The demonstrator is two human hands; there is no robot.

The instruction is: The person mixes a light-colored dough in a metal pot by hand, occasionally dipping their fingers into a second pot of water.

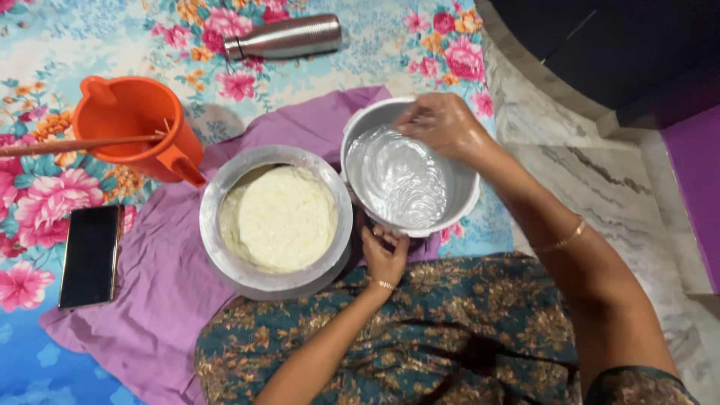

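Left hand [384,255] pinches the near rim of the empty metal pot [409,169], fingers curled on it. Right hand [442,124], fingers loosely bent, touches the pot's inside wall at 1 o'clock. Pot sits tilted at 3 o'clock of the batter pot [276,217], touching it.

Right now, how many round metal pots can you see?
2. One pot of white batter sits on the purple cloth. The other, tilted pot is beside it, held by both hands. None seems hidden.
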